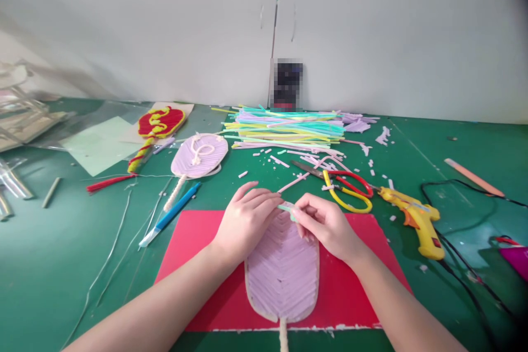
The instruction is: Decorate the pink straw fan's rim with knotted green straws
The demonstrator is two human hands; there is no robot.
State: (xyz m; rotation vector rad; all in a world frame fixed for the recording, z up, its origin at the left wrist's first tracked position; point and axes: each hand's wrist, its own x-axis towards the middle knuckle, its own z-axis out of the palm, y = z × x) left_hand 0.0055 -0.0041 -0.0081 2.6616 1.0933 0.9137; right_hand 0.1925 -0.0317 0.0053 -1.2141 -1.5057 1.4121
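A lilac fan (282, 269) made of slanting strips with a cream edge lies on a red board (198, 264), its cream handle (283, 335) pointing toward me. At its top edge, a short pale green strip (284, 207), which looks like chenille stem, runs between my hands. My right hand (330, 225) pinches its right end between thumb and forefinger. My left hand (249, 220) lies over the fan's upper left, fingers together and fingertips on the strip's left end; its thumb is hidden.
Behind my hands lies a pile of coloured stems (284, 129) with lilac scraps. Scissors (346, 187) and a yellow glue gun (416, 220) with its cord lie right. Left are a blue craft knife (173, 214), another lilac fan (198, 157) and a red-yellow fan (160, 121).
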